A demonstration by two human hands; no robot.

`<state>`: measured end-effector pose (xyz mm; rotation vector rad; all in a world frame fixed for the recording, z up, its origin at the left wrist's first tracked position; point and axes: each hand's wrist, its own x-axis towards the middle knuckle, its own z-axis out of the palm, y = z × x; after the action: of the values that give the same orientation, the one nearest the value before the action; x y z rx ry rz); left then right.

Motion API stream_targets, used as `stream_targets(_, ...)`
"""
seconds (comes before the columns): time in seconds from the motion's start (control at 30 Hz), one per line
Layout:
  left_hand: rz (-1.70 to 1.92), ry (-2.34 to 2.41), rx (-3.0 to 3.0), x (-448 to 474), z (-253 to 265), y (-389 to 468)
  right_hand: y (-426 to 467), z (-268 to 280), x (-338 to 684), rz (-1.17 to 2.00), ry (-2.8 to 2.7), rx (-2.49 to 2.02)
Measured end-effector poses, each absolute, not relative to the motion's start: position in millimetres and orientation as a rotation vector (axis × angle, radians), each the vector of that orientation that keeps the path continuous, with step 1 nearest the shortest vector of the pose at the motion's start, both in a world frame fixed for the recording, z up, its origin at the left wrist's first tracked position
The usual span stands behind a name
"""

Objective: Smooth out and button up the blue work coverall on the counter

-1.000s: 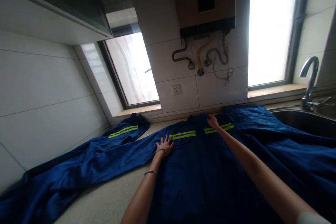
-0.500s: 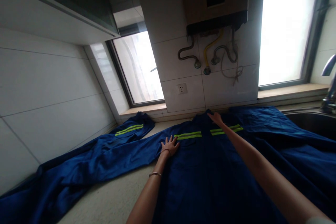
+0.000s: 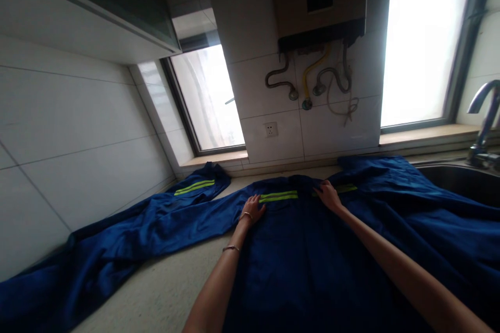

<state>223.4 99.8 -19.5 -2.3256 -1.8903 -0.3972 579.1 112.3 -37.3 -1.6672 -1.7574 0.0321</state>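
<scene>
A dark blue work jacket (image 3: 312, 260) with yellow-green reflective stripes lies spread face up on a speckled countertop (image 3: 172, 291). My left hand (image 3: 253, 208) lies flat on the jacket's chest, at the left end of the chest stripe (image 3: 278, 196), fingers apart. My right hand (image 3: 330, 195) presses on the cloth just below the collar edge, covering part of the right stripe. One sleeve (image 3: 148, 229) stretches far to the left along the counter, and its cuff stripe (image 3: 194, 187) lies near the window sill. The other sleeve (image 3: 429, 208) runs off to the right.
A tiled wall with a socket (image 3: 271, 128) stands behind the counter, with a water heater (image 3: 320, 0) and its hoses above. A sink (image 3: 464, 182) and tap (image 3: 482, 114) sit at the right, partly under the jacket's sleeve. Windows flank the heater; a cabinet hangs upper left.
My right hand has drawn back from the collar towards me, and the jacket's top edge now lies lower and flatter. My left hand has stayed on the chest.
</scene>
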Motion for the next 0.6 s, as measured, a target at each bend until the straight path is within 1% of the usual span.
stream_targets(0.1,-0.575,-1.759,-2.339,228,-16,97,102,-40,578,0.053,-1.763,-1.567)
stream_targets(0.17,-0.663,-1.735,-2.325,239,-13,95,96,-38,574,0.012,-1.761,-1.512)
stream_targets(0.37,-0.672,-1.814,-2.429,311,-25,97,79,-23,563,-0.089,-1.728,-1.496)
stream_targets(0.43,-0.753,-1.879,-2.464,333,-32,102,76,-20,563,-0.088,-1.731,-1.47)
stream_targets(0.5,-0.942,-1.922,-2.492,346,-36,109,75,-18,565,-0.098,-1.741,-1.377)
stream_targets(0.53,-1.123,-1.944,-2.514,349,-37,112,75,-16,565,-0.106,-1.75,-1.308)
stream_targets(0.6,-1.612,-2.002,-2.513,350,-35,119,75,-13,566,-0.12,-1.759,-1.176)
